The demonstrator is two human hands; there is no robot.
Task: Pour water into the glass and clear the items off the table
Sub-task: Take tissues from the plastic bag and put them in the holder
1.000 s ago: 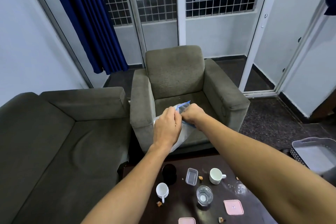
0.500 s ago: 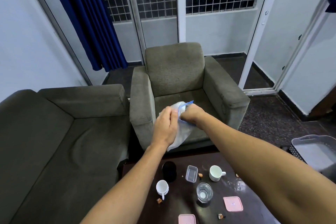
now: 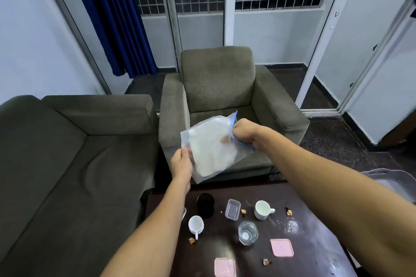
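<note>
I hold a clear zip bag (image 3: 211,148) with white contents in the air above the far edge of the dark table (image 3: 310,243). My left hand (image 3: 182,163) pinches its lower left corner. My right hand (image 3: 244,134) grips its blue zip edge at the upper right. Below, a glass (image 3: 247,232) with water stands mid-table. Around it sit two white cups (image 3: 195,224) (image 3: 262,209), a clear box (image 3: 232,208), a black cylinder (image 3: 205,205), two pink lids (image 3: 281,247) (image 3: 224,267) and several small wrappers (image 3: 191,240).
A grey armchair (image 3: 216,87) faces me beyond the table, and a grey sofa (image 3: 67,153) runs along the left. A grey plastic basket (image 3: 391,179) shows at the right edge behind my right arm.
My hands have drawn apart; the bag, bunched between them before, is now spread flat. My left hand dropped to its lower corner. The view tilted down slightly.
</note>
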